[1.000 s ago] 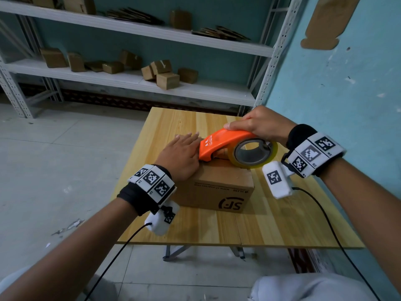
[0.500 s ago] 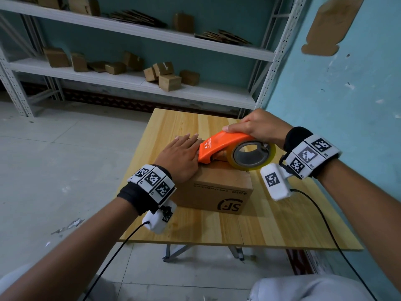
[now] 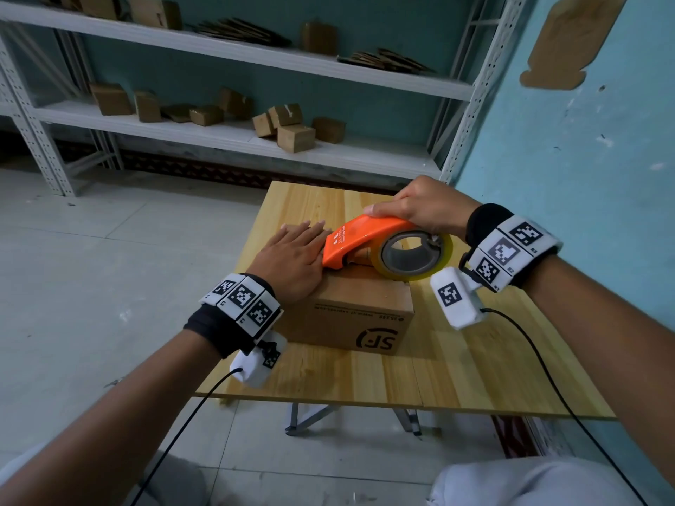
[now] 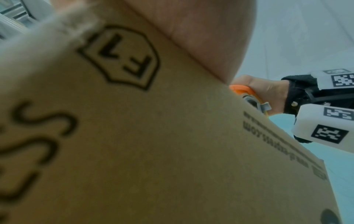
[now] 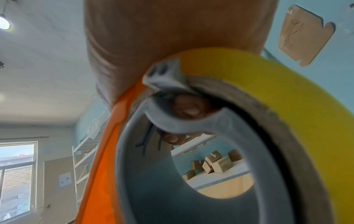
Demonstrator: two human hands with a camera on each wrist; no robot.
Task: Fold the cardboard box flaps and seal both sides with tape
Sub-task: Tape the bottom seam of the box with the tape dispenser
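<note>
A brown cardboard box point(image 3: 361, 315) with an SF logo stands on the wooden table point(image 3: 456, 374); its side fills the left wrist view point(image 4: 153, 144). My left hand point(image 3: 292, 257) lies flat on the left part of the box top, fingers straight. My right hand point(image 3: 420, 210) grips an orange tape dispenser point(image 3: 361, 239) holding a yellowish tape roll point(image 3: 416, 255), which sits on the box top beside the left fingers. In the right wrist view the tape roll point(image 5: 277, 106) and orange dispenser body point(image 5: 99, 174) fill the frame, with fingertips point(image 5: 188, 109) curled inside the grey hub.
White metal shelving point(image 3: 219, 133) behind the table carries several small cardboard boxes point(image 3: 296, 138) and flat cardboard stacks. A turquoise wall point(image 3: 584, 158) runs close along the table's right side. Grey tiled floor point(image 3: 91, 268) lies to the left.
The dispenser and right hand have edged slightly toward me along the box top. The left hand stays flat on the box.
</note>
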